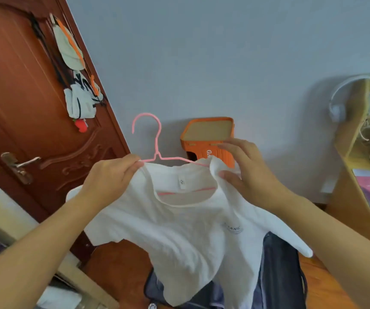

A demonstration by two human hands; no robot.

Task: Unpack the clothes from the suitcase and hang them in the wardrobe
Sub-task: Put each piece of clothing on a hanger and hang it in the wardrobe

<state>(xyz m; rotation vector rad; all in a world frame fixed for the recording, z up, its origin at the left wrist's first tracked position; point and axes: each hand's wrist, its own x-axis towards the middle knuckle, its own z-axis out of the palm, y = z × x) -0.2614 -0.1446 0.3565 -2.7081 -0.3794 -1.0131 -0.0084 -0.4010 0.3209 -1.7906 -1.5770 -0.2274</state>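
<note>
Head view: the left hand [110, 175] is pinching the white T-shirt [179, 230] shoulder against the pink hanger [155, 139], fingers curled. The right hand [246, 172] is gripping the opposite shoulder fabric at three o'clock between thumb and half-spread fingers. The shirt is hanging above what seems a dark suitcase [277, 275] at six o'clock.

Single head view; faces forward-down, close over hands [112, 177].

White T-shirt [179, 230] on a pink hanger [155, 141]; orange box [208, 141] at twelve o'clock; reddish-brown door [12, 108] at ten; dark suitcase [277, 275] at five.
</note>
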